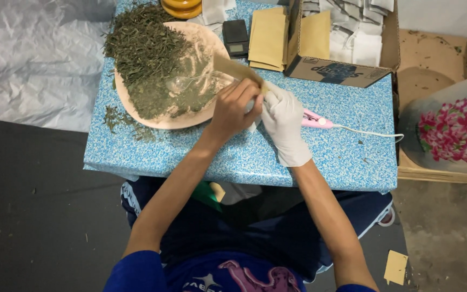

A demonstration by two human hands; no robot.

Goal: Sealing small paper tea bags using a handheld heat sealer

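Fingers of the bare left hand (233, 108) curl around the lower end of a brown paper pouch (237, 69), pinching it so it slants up and away over the edge of the tray. Meeting it from the other side, the right hand (283, 120), in a white glove, closes its fingertips on the same end of the pouch, with a bit of white paper showing between the two hands. Both hands sit above the blue speckled table (347, 157), just beside a round pinkish tray (163, 120) heaped with dried green leaves (147, 51); a clear plastic spoon (182, 82) lies among them. Some loose leaves have spilled onto the table at the tray's left edge. Right behind the gloved hand lies a small pink tool (313, 119) with a white cord trailing off to the right. Farther back stand a little black scale (236, 38), a stack of brown pouches (267, 38) and a cardboard box (341, 67) holding white sachets.
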